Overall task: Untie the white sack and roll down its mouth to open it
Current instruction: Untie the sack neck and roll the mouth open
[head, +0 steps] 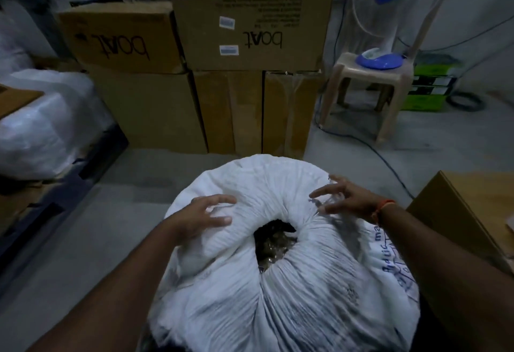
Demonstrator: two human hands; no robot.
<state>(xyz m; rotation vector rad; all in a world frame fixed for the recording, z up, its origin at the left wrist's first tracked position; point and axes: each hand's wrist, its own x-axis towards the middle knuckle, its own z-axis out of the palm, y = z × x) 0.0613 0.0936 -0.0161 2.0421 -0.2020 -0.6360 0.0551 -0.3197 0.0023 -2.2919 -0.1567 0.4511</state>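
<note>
Head view: the white sack (278,282) stands on the floor (83,240) at the lower centre of the frame, upright, with its long axis vertical and its mouth (274,243) facing up toward the camera. The mouth already gapes a little, showing dark contents, with the cloth bunched into a thick roll around it. No tie can be made out.

The left hand (204,217) lies on the roll at about 10 o'clock of the opening, fingers spread and lightly curved over the cloth. The right hand (343,198) hovers at about 2 o'clock, fingers splayed and clamped on nothing; whether its tips touch the cloth cannot be told because of blur.

Judging from this, the rolling-down step is in hand. It would go best with both hands taking the roll on opposite sides and turning it outward and down evenly, working round the rim so the sack stays upright.
</note>
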